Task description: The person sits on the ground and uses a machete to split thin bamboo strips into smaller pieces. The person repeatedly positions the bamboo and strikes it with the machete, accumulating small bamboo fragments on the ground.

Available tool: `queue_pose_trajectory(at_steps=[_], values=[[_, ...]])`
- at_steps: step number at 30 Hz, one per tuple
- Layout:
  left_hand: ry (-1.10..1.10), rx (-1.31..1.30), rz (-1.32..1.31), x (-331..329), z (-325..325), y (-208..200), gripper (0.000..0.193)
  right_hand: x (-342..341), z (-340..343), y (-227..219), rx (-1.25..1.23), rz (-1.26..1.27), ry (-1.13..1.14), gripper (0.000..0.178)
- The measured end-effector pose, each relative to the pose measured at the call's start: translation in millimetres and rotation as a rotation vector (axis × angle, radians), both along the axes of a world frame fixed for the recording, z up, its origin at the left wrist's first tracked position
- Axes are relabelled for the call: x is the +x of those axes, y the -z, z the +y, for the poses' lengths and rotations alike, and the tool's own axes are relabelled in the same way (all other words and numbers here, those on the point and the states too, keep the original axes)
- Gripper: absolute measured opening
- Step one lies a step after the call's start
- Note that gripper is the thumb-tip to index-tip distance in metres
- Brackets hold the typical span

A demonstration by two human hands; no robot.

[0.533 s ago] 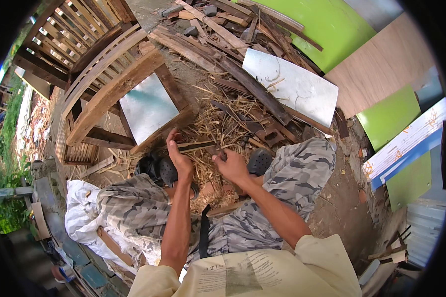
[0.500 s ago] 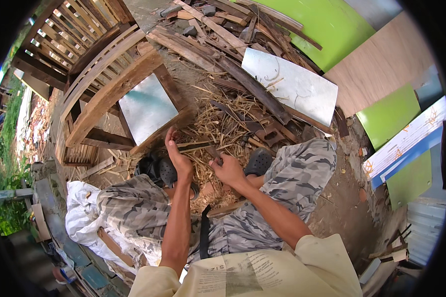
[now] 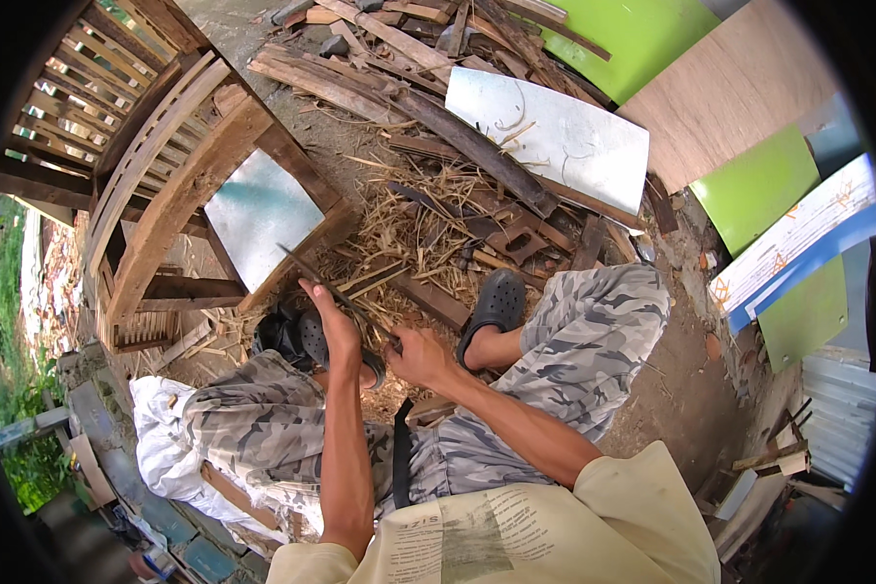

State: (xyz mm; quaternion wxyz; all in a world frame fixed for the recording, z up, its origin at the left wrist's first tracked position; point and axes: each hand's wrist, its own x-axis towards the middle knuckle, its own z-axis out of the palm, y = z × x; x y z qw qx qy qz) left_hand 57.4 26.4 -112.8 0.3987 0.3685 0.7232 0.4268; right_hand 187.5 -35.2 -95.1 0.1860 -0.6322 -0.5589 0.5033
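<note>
My right hand (image 3: 420,357) is closed around one end of a long, narrow, dark blade-like tool (image 3: 352,304), which slants up and left toward the wooden frame. I cannot make out its exact kind. Alongside it is my left hand (image 3: 335,325), fingers stretched out; whether it touches the tool is unclear. Beyond my hands, a handsaw (image 3: 518,239) with a brown handle lies among straw-like wood shavings (image 3: 428,229). A short brown board (image 3: 432,300) rests on the ground between my feet.
Wooden slatted furniture (image 3: 170,195) with a white panel (image 3: 265,219) stands at the far left. A scrap wood pile (image 3: 399,97) and a white sheet (image 3: 545,136) lie ahead. Green panels (image 3: 749,209) lean at right. White cloth (image 3: 161,419) lies by my left leg.
My right hand has moved down and left, and the tool it holds now points up and left past my left hand. My left hand has lowered slightly. The view has shifted.
</note>
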Motion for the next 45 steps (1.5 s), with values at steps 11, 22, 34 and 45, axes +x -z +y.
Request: queue_pose_trajectory(at_steps=[11,22,34,45], values=[[-0.007,0.484,0.081,0,26,-10,0.051,23,10,27,0.017,-0.003,0.187,0.031],[-0.12,0.504,-0.293,11,1,-14,0.034,16,-4,17,-0.073,0.017,0.155,0.031],[0.006,0.435,0.01,2,-1,-13,0.056,-18,-23,24,0.046,0.143,0.07,0.025],[-0.021,0.308,0.012,-11,4,-16,0.068,-14,-10,10,0.009,0.028,0.054,0.023]])
